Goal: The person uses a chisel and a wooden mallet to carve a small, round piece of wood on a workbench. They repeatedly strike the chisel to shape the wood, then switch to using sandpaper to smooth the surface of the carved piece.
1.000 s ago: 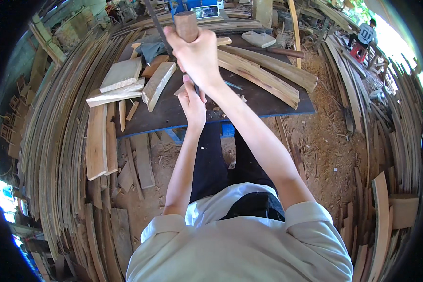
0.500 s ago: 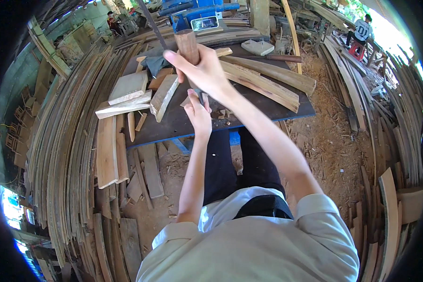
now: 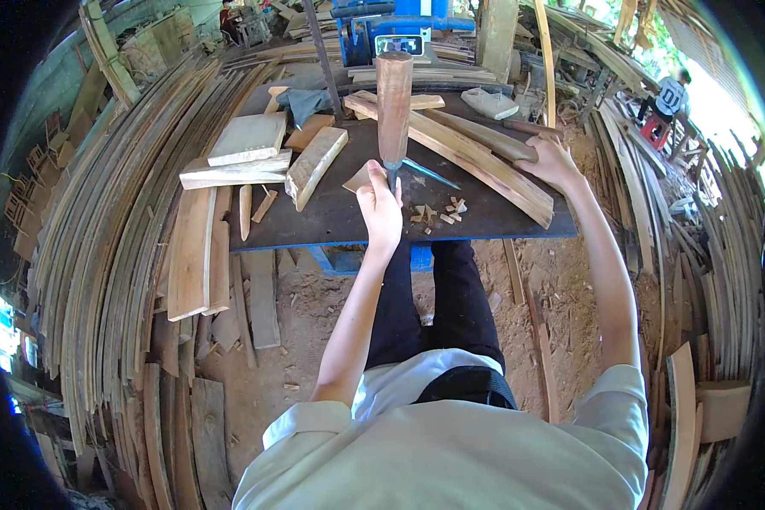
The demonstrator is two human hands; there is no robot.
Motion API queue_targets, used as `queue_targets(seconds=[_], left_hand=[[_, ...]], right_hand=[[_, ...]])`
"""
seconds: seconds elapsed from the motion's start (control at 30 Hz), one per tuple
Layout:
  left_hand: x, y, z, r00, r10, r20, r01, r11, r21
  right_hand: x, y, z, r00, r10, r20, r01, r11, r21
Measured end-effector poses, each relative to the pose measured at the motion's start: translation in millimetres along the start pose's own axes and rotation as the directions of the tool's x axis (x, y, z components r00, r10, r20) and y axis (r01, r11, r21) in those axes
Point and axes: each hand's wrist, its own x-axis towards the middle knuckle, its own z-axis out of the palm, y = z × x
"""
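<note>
My left hand (image 3: 378,212) is closed round the metal shank of a chisel (image 3: 393,106), whose thick wooden handle stands upright above the fist. Its lower end is hidden by the hand. A thin bluish pointed strip (image 3: 433,173) lies just right of it, and a small flat wood piece (image 3: 361,178) shows beside the fingers. At the right of the bench my right hand (image 3: 554,161) has its fingers apart, at the far end of a long board (image 3: 484,141). A dark wooden rod (image 3: 531,127) lies just beyond those fingers.
Wood chips (image 3: 438,212) lie on the dark bench top (image 3: 314,225). Wooden blocks (image 3: 316,167) are at its left, a second long board (image 3: 484,174) at its right. A blue vise (image 3: 382,25) stands behind. Stacked planks flank the bench; a seated person (image 3: 667,98) is far right.
My right hand has left the chisel handle and moved right to the board's end. The left hand keeps the chisel, now more upright. The view has shifted slightly.
</note>
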Motion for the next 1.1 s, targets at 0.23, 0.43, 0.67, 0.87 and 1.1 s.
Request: queue_targets(seconds=[0.23, 0.43, 0.67, 0.87, 1.1], left_hand=[[0.1, 8.6, 5.4, 1.000, 0.018, 0.014, -0.018, 1.000, 0.004], [-2.1, 2.0, 5.4, 1.000, -0.007, -0.020, 0.007, 1.000, 0.024], [-3.0, 1.7, 7.0, 0.999, -0.039, -0.020, 0.040, 0.999, 0.012], [-0.7, 0.5, 4.5, 0.998, -0.054, -0.014, 0.054, 0.999, 0.003], [-0.6, -2.0, 4.7, 0.999, -0.032, 0.001, 0.032, 0.999, -0.035]], right_hand=[[14.6, 17.9, 7.5, 0.983, 0.072, 0.169, -0.087, 0.993, 0.080], [-9.3, -13.6, -37.7, 0.986, 0.163, -0.025, -0.165, 0.976, -0.142], [-48.8, -33.8, -128.4, 0.879, 0.004, -0.476, 0.033, 0.997, 0.069], [-75.8, -92.6, -185.9, 0.842, -0.087, -0.532, 0.011, 0.989, -0.144], [-62.3, -100.2, -210.9, 0.807, -0.100, -0.583, 0.079, 0.995, -0.060]])
